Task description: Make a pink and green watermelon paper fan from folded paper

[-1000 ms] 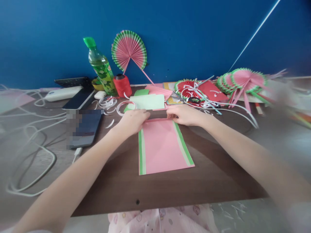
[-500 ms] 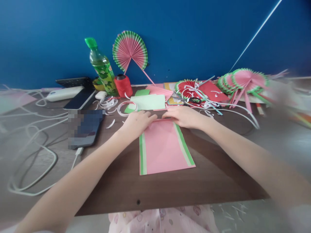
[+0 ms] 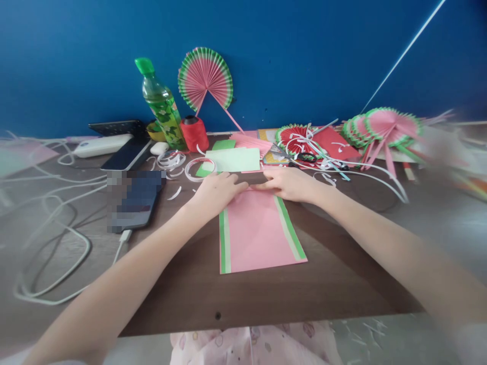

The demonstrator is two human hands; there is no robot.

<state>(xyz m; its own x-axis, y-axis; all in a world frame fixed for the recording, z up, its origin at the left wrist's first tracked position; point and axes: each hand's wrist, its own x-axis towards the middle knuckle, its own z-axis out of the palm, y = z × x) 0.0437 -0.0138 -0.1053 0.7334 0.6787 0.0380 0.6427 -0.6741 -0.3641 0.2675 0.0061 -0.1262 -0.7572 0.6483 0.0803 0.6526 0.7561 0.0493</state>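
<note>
A sheet of pink paper [image 3: 261, 233] with green and pale-green strips down both sides lies on the brown table in front of me. My left hand [image 3: 220, 192] grips its far edge at the left corner, fingers curled over the paper. On the right corner of the same edge, my right hand [image 3: 289, 183] holds the paper with its index finger stretched along the edge. The two hands' fingertips nearly meet in the middle. A narrow fold seems to run along that far edge, partly hidden under the fingers.
Behind the hands lie pale-green paper [image 3: 234, 159], a roll of tape [image 3: 200, 169], scissors [image 3: 304, 157] and paper scraps. A red thread spool [image 3: 194, 134], a green bottle [image 3: 162, 109] and a pleated fan [image 3: 205, 78] stand by the blue wall. A phone [image 3: 139, 200] with cable lies left; more fans [image 3: 390, 126] right.
My right index finger has straightened along the paper's far edge, toward the left hand. The left hand and the sheet stay nearly in place.
</note>
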